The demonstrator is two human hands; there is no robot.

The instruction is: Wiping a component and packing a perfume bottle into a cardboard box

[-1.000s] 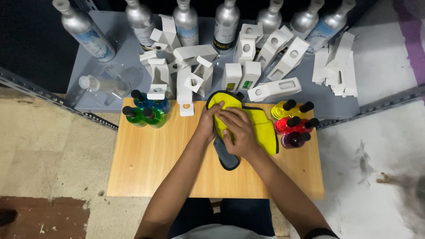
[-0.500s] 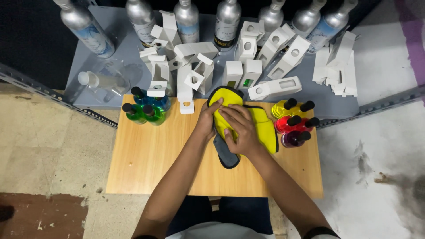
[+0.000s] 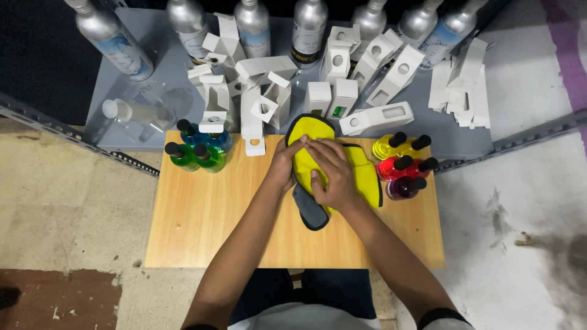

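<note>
A yellow cloth with a dark grey edge (image 3: pixel 364 174) lies folded on the wooden table (image 3: pixel 202 214), near its far edge. My left hand (image 3: pixel 284 165) grips the cloth's left side, fingers curled over it. My right hand (image 3: pixel 330 174) lies flat on top of the cloth, fingers spread toward the far end, pressing it down. A grey flap of the cloth sticks out below my hands.
Small green and blue bottles (image 3: pixel 199 150) stand at the table's far left; yellow, red and purple bottles (image 3: pixel 403 165) stand at the far right. Behind, a grey shelf (image 3: pixel 134 73) holds white cardboard boxes (image 3: pixel 263 91), silver bottles (image 3: pixel 309 27) and a clear bottle on its side (image 3: pixel 131 113).
My right hand has slid slightly toward the far end of the cloth. My left hand stays on the cloth's left side. The bottles and boxes have not moved.
</note>
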